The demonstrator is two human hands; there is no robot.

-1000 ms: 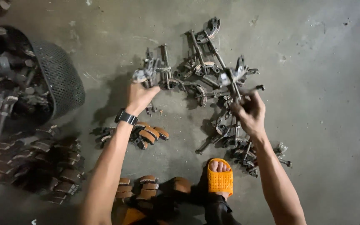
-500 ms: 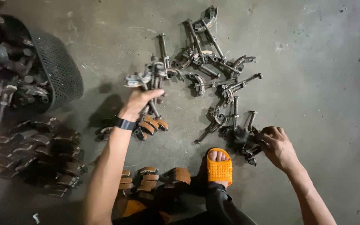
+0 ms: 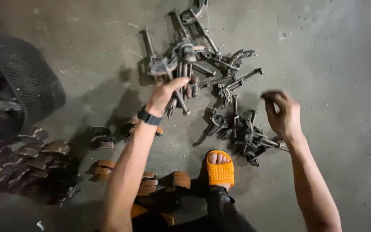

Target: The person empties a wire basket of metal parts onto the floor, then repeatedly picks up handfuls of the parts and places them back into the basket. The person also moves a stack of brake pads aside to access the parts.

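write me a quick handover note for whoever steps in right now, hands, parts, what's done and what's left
Left hand: raised over the floor, shut on a bunch of metal rod parts.
Right hand: open, empty, blurred, hovering above the small heap of metal parts by the orange sandal.
More parts lie spread on the concrete floor beyond the left hand.
Done, by the look of it: a black mesh basket at far left holds dark parts; rows of curved brown pads lie below it.
Left: the loose metal on the floor, plus the bunch in hand.
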